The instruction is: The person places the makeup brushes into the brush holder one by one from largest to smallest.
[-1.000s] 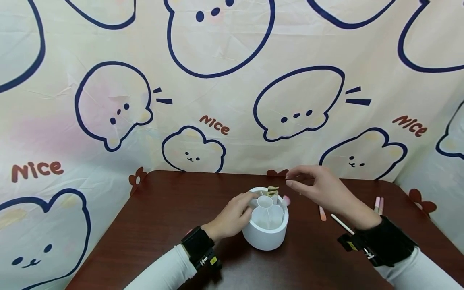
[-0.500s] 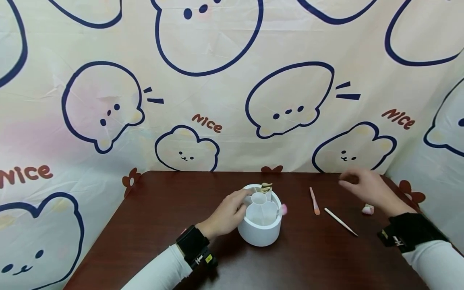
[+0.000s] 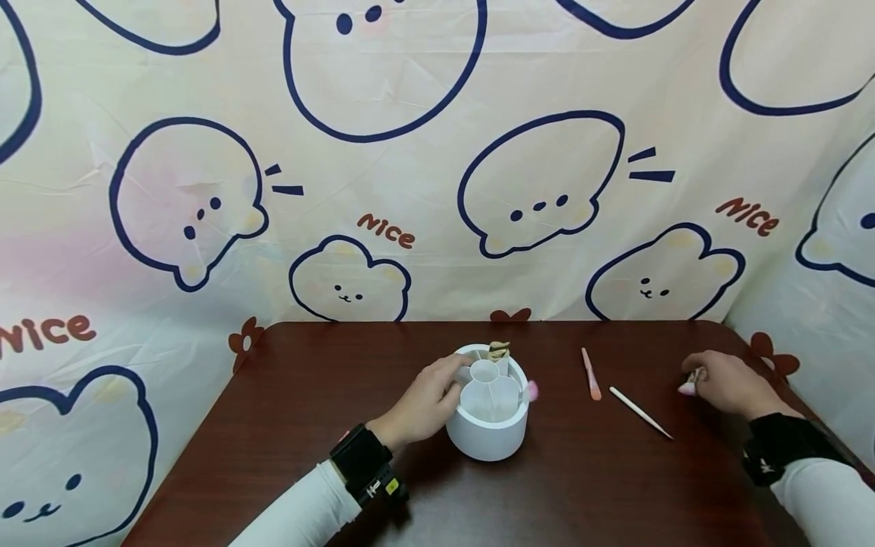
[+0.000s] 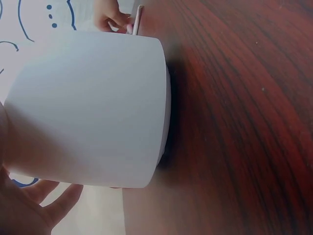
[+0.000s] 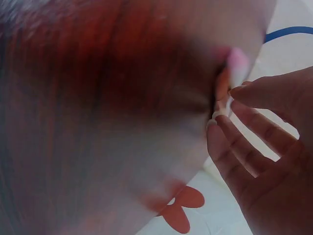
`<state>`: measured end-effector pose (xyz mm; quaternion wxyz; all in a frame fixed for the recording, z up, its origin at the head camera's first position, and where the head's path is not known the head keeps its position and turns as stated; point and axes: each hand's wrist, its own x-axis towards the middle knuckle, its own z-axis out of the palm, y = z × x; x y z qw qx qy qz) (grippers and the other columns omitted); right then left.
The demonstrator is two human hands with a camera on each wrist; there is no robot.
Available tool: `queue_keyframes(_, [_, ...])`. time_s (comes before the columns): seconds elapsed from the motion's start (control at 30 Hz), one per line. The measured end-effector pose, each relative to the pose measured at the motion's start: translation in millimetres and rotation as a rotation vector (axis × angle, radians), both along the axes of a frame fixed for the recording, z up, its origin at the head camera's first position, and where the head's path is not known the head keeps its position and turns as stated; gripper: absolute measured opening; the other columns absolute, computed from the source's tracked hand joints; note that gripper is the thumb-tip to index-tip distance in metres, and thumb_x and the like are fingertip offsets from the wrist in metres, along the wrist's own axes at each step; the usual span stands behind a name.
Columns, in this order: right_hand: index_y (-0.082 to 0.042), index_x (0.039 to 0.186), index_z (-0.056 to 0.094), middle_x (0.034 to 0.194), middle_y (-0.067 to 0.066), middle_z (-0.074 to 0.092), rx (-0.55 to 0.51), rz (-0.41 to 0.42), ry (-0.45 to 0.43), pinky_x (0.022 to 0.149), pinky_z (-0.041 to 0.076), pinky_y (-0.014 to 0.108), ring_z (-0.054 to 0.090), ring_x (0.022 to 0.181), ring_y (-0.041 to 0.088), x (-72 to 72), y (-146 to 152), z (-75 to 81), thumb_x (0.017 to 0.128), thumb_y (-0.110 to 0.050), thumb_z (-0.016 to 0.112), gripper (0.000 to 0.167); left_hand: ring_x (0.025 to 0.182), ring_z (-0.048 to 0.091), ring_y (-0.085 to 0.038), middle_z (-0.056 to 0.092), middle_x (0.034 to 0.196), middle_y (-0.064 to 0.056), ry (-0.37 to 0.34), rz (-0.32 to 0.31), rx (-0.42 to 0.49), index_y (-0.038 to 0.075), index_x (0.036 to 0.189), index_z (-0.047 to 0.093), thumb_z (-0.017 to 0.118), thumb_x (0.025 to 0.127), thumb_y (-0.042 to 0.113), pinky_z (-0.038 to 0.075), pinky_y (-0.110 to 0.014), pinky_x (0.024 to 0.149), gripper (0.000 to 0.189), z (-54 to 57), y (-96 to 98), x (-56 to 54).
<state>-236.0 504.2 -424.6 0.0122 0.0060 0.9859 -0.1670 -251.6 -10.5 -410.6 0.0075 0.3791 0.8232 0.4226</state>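
My left hand [image 3: 425, 401] grips the near-left rim of a white round organizer [image 3: 487, 441], which stands upright on the table with open compartments around a central ring. In the left wrist view, its smooth outer wall [image 4: 93, 107] fills much of the picture. A beige, dark-striped piece [image 3: 499, 350] sits at the back compartment, and a pink tip [image 3: 532, 390] shows at the right rim. Near the table's right edge, my right hand [image 3: 734, 387] pinches a small pink-and-white item [image 5: 237, 66] between thumb and fingers; the item's exact kind I cannot tell.
Between the organizer and my right hand lie a slim stick with an orange-pink end [image 3: 591, 376] and a white stick with a pointed tip [image 3: 640, 412]. Behind the dark wooden table [image 3: 383, 346] hangs a printed cloth [image 3: 437, 190].
My right hand has moved from beside the organizer to the right edge, come down and taken hold of the pink-and-white item. The left hand stays on the organizer; the view has shifted slightly.
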Motion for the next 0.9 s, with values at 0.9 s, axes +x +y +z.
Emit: queue_keyframes(0.9, [-0.006, 0.105, 0.076, 0.077, 0.001, 0.07, -0.173, 0.175, 0.303, 0.063, 0.045, 0.028, 0.059, 0.067, 0.017, 4.7, -103.2, 60.7, 0.1, -0.018, 0.066, 0.016, 0.103, 0.053, -0.015, 0.061, 0.126, 0.0, -0.002, 0.018, 0.013, 0.013, 0.133, 0.057, 0.043, 0.099, 0.003, 0.048, -0.031, 0.088, 0.038, -0.1, 0.9, 2.7])
